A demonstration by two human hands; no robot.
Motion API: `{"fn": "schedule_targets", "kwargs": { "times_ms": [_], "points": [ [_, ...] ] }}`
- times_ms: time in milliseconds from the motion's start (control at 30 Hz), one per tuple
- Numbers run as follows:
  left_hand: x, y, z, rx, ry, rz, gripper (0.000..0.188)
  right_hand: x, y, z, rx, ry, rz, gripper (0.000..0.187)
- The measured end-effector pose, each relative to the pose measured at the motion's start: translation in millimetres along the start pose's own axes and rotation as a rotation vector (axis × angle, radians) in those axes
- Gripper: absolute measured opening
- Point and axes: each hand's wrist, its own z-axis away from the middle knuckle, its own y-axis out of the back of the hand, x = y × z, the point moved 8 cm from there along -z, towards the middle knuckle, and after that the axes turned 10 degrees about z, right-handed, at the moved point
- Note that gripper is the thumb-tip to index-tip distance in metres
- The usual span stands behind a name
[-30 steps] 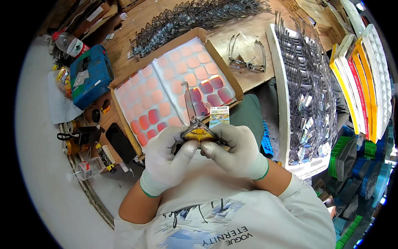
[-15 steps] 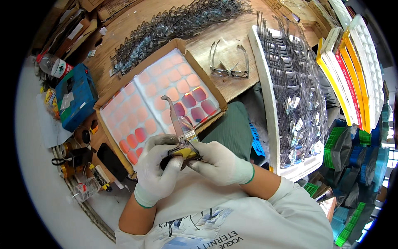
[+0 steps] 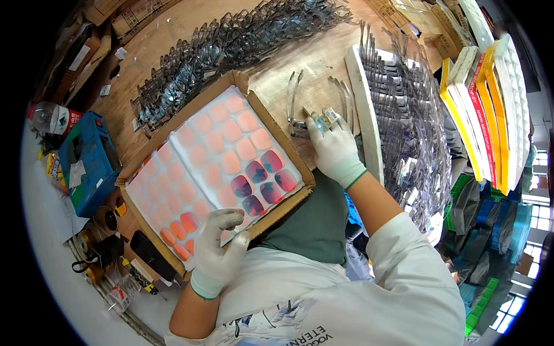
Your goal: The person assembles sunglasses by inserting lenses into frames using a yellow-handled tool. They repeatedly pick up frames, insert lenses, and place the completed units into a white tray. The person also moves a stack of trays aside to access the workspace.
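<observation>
My right hand (image 3: pixel 334 147) is closed at the front of a pair of clear-grey glasses (image 3: pixel 292 104) on the table, its fingers covering most of the front. A small labelled, shiny piece (image 3: pixel 329 117) shows at the fingertips. More than one temple arm stands up on the right side; whether a second pair lies there I cannot tell. My left hand (image 3: pixel 219 254), in a stained white glove, hovers at the near edge of a cardboard box (image 3: pixel 281 121). Its fingers are curved, thumb apart, nothing between them. Rows of pinkish lenses (image 3: pixel 231 162) and several purple mirrored lenses (image 3: pixel 271 193) lie in the box.
A long heap of glasses frames (image 3: pixel 231 46) spans the back. At right, a white foam tray (image 3: pixel 369 115) holds many packed glasses, with yellow-edged trays (image 3: pixel 487 115) beyond. A blue box (image 3: pixel 89 161), a bottle (image 3: pixel 55 118) and a black phone (image 3: pixel 151 254) stand left.
Both hands held a pair of glasses in front of my chest. The right hand has since reached forward and right to the table; the left has let go and opened beside the lens box.
</observation>
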Motion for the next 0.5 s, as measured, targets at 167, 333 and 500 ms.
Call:
{"fn": "schedule_targets", "kwargs": {
  "times_ms": [167, 333, 500],
  "points": [
    [-5.8, 4.4, -7.4, 0.012, 0.063, 0.01, 0.025, 11.1, -15.8, -26.0, -0.058, -0.117, 0.024, 0.052],
    [-0.4, 1.5, -11.8, -0.004, 0.088, 0.024, 0.023, 23.9, -26.2, -37.0, -0.051, -0.155, 0.012, 0.038],
    [5.6, 7.0, -0.7, -0.012, 0.046, 0.01, 0.022, 27.4, 46.3, -10.8, 0.136, -0.251, -0.261, 0.037]
  ]
}}
